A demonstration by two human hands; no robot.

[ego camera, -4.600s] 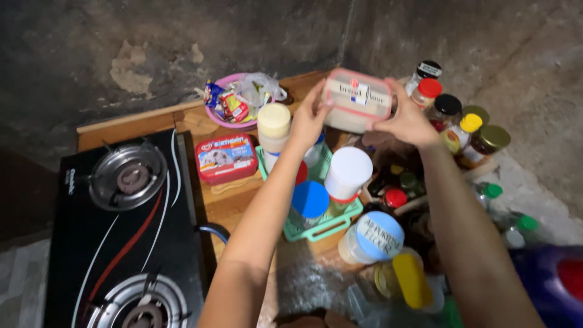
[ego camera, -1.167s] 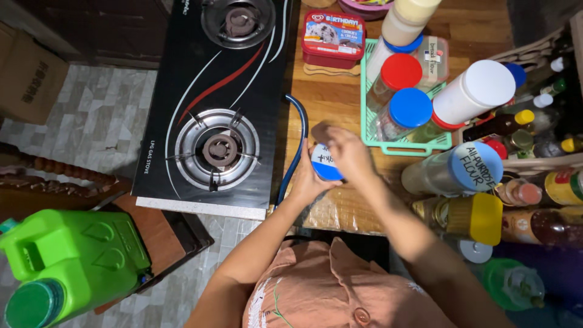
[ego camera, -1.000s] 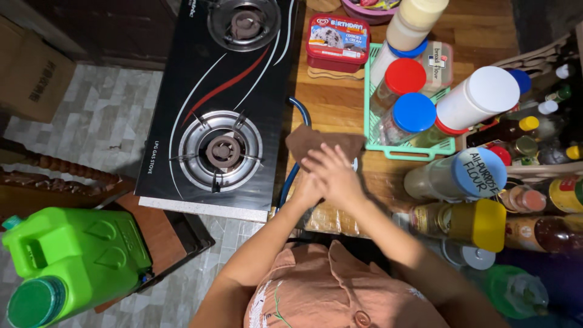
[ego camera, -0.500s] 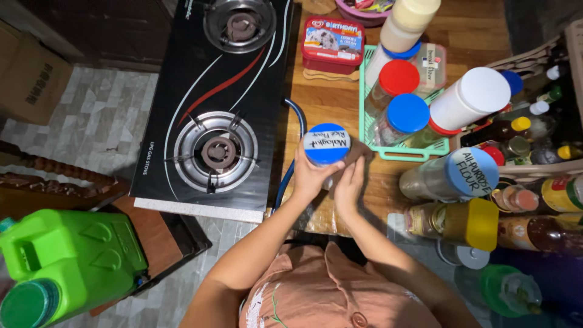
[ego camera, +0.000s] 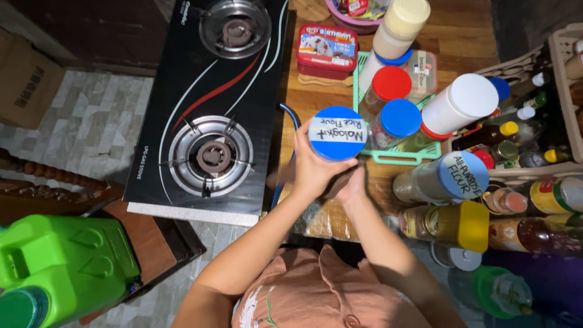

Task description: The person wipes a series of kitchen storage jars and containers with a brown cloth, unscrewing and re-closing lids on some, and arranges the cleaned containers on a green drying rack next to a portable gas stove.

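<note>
Left hand (ego camera: 313, 173) grips the blue-lidded jar (ego camera: 336, 135), lifted just beside the green tray (ego camera: 398, 159); right hand (ego camera: 351, 185) supports it below. Risk — a one-sided hold could tip it onto the stove (ego camera: 200, 103).

Glossy black glass stove (ego camera: 200, 103), wooden counter (ego camera: 467, 36), plastic blue lid (ego camera: 337, 132).

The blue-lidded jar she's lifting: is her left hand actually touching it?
Touching. The head view shows the left hand wrapped around the side of the blue-lidded jar, fingers pressed against it just under the lid, with no gap.
</note>
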